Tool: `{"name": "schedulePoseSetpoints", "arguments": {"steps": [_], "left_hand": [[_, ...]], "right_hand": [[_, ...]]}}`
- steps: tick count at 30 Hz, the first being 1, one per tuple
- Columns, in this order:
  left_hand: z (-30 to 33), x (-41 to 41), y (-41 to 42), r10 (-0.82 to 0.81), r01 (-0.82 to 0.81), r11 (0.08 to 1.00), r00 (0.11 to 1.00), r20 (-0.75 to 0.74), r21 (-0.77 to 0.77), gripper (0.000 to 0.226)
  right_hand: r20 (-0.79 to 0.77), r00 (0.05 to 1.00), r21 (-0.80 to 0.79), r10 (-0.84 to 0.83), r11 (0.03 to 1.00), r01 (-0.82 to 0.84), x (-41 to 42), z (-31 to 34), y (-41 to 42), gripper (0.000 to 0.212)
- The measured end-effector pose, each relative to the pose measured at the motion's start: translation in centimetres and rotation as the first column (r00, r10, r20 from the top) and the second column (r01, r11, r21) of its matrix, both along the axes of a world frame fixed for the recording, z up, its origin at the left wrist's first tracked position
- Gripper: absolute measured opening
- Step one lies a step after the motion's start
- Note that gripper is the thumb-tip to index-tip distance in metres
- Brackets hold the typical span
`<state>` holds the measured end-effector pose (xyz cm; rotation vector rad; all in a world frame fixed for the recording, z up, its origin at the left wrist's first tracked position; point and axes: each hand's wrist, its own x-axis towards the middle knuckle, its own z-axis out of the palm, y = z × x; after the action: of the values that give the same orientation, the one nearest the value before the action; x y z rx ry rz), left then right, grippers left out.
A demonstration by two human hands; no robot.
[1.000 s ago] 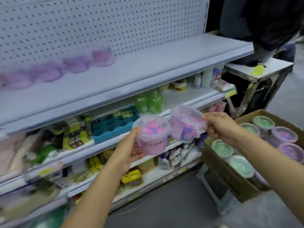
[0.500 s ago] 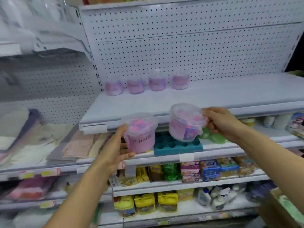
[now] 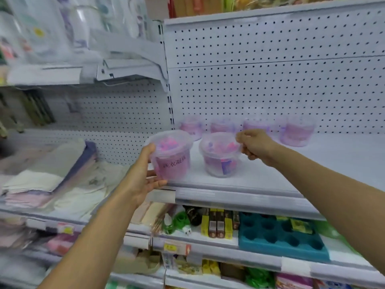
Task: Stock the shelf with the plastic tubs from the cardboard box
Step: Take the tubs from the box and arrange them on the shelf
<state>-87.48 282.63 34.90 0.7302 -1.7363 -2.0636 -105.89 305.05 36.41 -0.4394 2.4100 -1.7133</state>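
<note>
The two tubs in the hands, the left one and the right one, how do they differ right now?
1. The left tub sits at the shelf's front edge; the right tub is further in.
2. The left tub shows dark printed characters; the right tub shows a blue-purple label.
3. The left hand cups the left tub's side and base; the right hand pinches the right tub's rim.

Both are clear, lidded, with pink contents.

My right hand [image 3: 255, 146] covers part of a back-row tub [image 3: 255, 125]. Those four blur together; the label on the tub [image 3: 171, 158] I hold is unreadable.
</note>
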Motion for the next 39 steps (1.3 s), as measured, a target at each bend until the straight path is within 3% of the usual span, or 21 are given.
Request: {"name": "schedulePoseSetpoints", "arguments": {"steps": [5, 12, 15, 26, 31, 34, 37, 39], "left_hand": [[0.0, -1.5, -3.1, 0.037, -0.037, 0.999, 0.999, 0.014, 0.005, 0.049], [-0.1, -2.6, -7.8, 0.053, -0.053, 0.999, 0.998, 0.025, -0.002, 0.064], [0.4, -2.9, -9.1, 0.036, -0.036, 0.999, 0.999, 0.02, 0.019, 0.066], [0.8, -2.7, -12.7, 0.013, -0.013, 1.0, 1.0, -0.023, 0.009, 0.053], [1.1, -2.8, -12.5, -0.029, 0.029, 1.0, 1.0, -0.006, -0.012, 0.052], [1.2, -2.7, -12.0, -0.091, 0.091, 0.995, 0.996, -0.008, -0.026, 0.046], [1.0, -2.8, -11.1, -0.191, 0.191, 0.981, 0.982, -0.007, -0.035, 0.041], [0.8, -3.1, -9.9, -0.268, 0.269, 0.963, 0.963, 0.027, -0.029, 0.049]], "right_hand": [[-0.006, 0.998, 0.032, 0.066, 0.997, -0.066, -1.3, -0.6, -3.9, 0.02], [-0.36, 0.904, 0.303, 0.229, 0.945, -0.119, 2.5, -0.2, -4.8, 0.058], [-0.359, 0.893, 0.42, 0.273, 0.901, -0.107, 2.7, -1.0, -6.7, 0.056], [-0.323, 0.885, 0.394, 0.335, 0.898, -0.196, -1.9, -1.4, -13.8, 0.049], [-0.334, 0.879, 0.537, 0.34, 0.835, -0.119, -2.5, -1.2, -13.9, 0.051], [-0.605, 0.768, 0.449, 0.21, 0.887, 0.111, -0.4, -0.8, -13.1, 0.047], [-0.768, 0.611, 0.242, 0.191, 0.97, 0.001, 2.9, -0.1, -11.6, 0.046], [-0.849, 0.422, 0.334, 0.316, 0.942, -0.034, 4.5, 0.1, -10.8, 0.052]]}}
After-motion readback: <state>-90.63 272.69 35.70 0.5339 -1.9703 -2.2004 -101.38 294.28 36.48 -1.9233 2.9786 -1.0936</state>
